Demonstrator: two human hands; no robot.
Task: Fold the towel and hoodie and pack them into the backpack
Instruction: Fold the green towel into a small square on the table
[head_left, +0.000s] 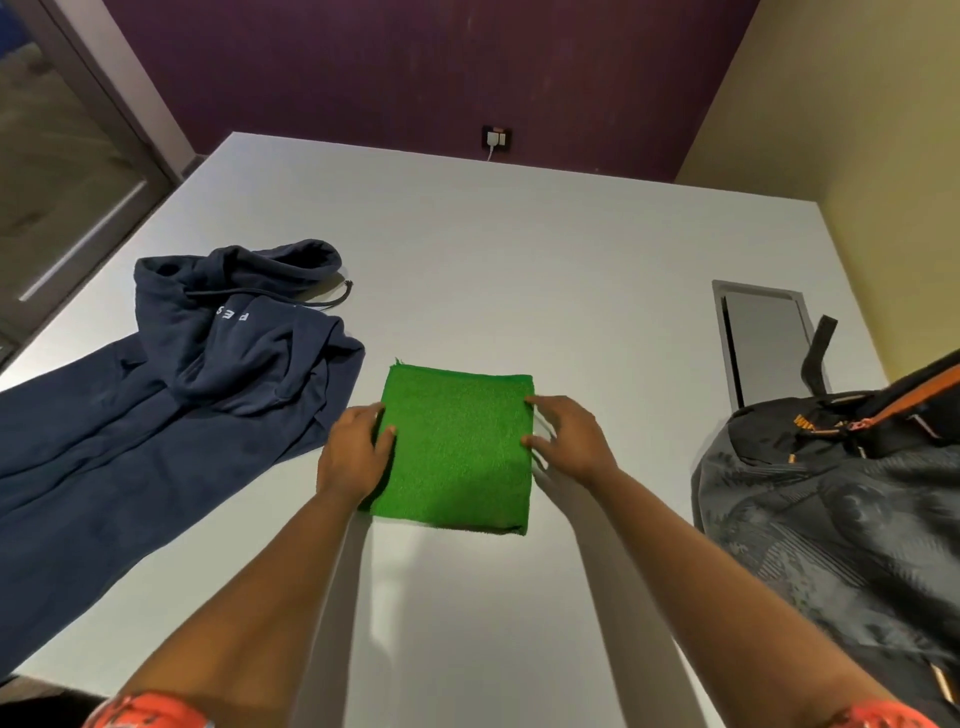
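**Folded towel between our hands**

From the head view, the folded green terry towel (457, 449) lies mid white worktop (519, 249). Our left hand (353, 454) and right hand (569, 436) flank it, fingers spread loosely on its edges, gripping nothing. The unfolded navy cotton hoodie (171, 395) lies left; the grey-and-orange backpack (841, 493) right.

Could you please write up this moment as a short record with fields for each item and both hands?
towel: green towel, folded into a compact rectangle, flat on the white table
hoodie: navy hoodie, spread out unfolded, left of the towel
backpack: grey and orange backpack, at the table's right edge; whether the zip is open cannot be told
left hand: left hand on the towel's left edge
right hand: right hand at the towel's right edge
packed so far: nothing visible
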